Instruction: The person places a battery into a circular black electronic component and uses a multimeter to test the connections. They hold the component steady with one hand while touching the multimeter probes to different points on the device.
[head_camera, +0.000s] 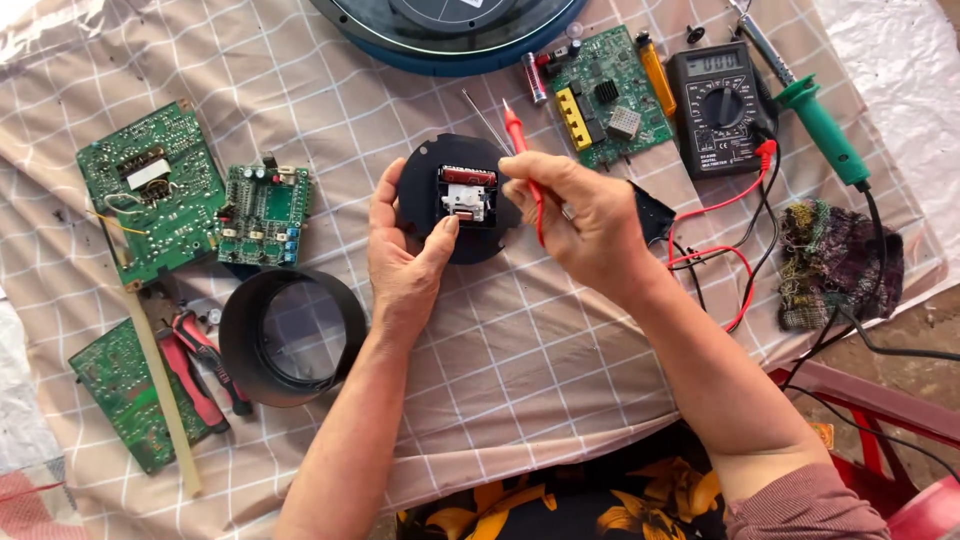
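Resting on a checked cloth (520, 350) spread over the tabletop, the person's two hands work on a round black disc (425, 215) with a small module of red and white parts at its centre. The left hand (400, 255) steadies the disc, its grip pinching the rim between thumb and curled fingers. The right hand (590, 220) has its grip pressed together around a red probe (525, 165), the tip seeming to meet the module's top edge. Judging by the open module and the probe in place, checking looks under way, with nothing put back together yet.

Left of the hands lie a black ring (290, 335), red-handled pliers (205, 370) and three green circuit boards (150, 190). Farther off, another green board (610, 95) sits beside a dark multimeter (720, 110), whose red leads (715, 235) trail toward the right hand. A green-handled soldering iron (820, 125) lies beyond a knitted rag (835, 265). The meter's face has a pale screen above a round dial; no packages or signs show.
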